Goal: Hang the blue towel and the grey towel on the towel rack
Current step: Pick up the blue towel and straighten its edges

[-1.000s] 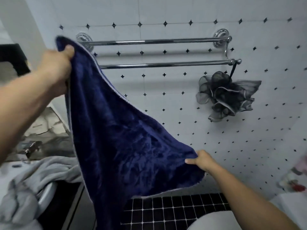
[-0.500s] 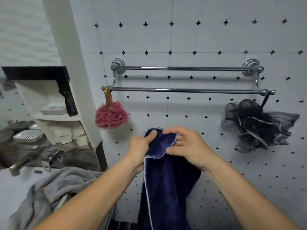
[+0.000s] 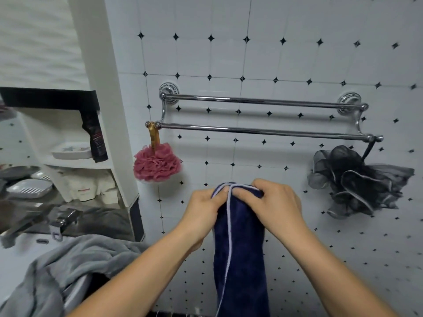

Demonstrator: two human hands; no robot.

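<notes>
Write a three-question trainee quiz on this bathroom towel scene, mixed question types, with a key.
1. True or false: the blue towel already hangs on the towel rack.
2. Which hands grip the blue towel? A) left hand only B) right hand only C) both
3. Fill in: the grey towel lies at the lower ____ of the view.

Key: 1 false; 2 C; 3 left.

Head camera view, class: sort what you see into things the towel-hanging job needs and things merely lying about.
Needed: dark blue plush towel, crumpled grey towel, chrome double-bar towel rack.
Lying about: pink mesh bath puff, black mesh bath puff, white soap dish.
</notes>
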